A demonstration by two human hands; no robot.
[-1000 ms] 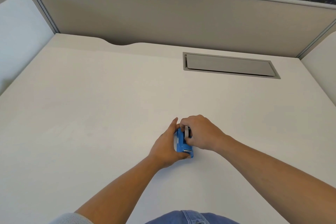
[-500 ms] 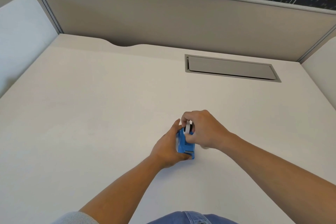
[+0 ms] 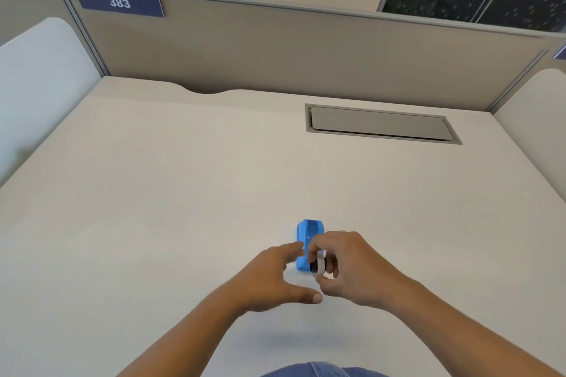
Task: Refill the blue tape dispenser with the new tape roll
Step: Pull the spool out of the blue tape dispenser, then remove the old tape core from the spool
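The small blue tape dispenser (image 3: 307, 239) rests on the pale desk (image 3: 153, 208), its near end hidden behind my fingers. My right hand (image 3: 352, 269) pinches a small tape roll (image 3: 318, 266), white with a black core, just above the dispenser's near end. To the left of the dispenser my left hand (image 3: 272, 278) hovers with fingers spread and the thumb stretched toward the right hand; its fingertips are at the dispenser's left side, and whether they touch it is unclear.
A grey recessed cable hatch (image 3: 379, 125) lies in the desk at the back right. Beige partition walls (image 3: 306, 61) close the back, and white rounded side panels (image 3: 39, 76) flank the desk. A sign reading 383 (image 3: 119, 2) hangs at the upper left.
My left hand has let go of the dispenser and spread its fingers. My right hand has lifted the tape roll off the dispenser and drawn it toward me. The camera has tilted up.
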